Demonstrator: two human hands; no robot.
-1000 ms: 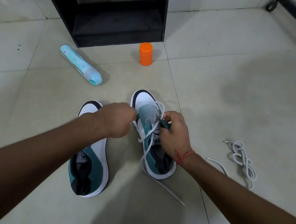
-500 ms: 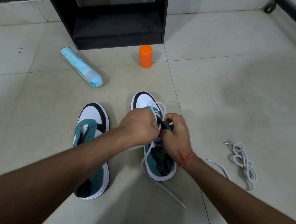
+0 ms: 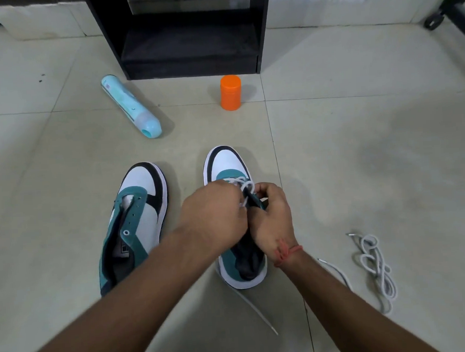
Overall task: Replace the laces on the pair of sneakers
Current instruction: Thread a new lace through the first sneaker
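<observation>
Two teal, white and black sneakers stand side by side on the floor. The left sneaker (image 3: 136, 222) has bare eyelets and no lace. Over the right sneaker (image 3: 226, 165), my left hand (image 3: 214, 215) and my right hand (image 3: 273, 214) meet above the tongue. Both pinch a white lace (image 3: 244, 187) that loops through the front eyelets. One free end of that lace (image 3: 257, 311) trails on the floor behind the heel. A second white lace (image 3: 376, 267) lies bundled on the tiles to the right.
An orange jar (image 3: 231, 92) stands upright beyond the sneakers. A light blue bottle (image 3: 130, 106) lies on its side at the left. A black shelf unit (image 3: 181, 32) stands at the back, and a dark wheeled frame (image 3: 450, 10) sits at the far right.
My left hand has moved right from over the left sneaker to the right sneaker's lacing and now meets my right hand at the lace. The left sneaker is uncovered.
</observation>
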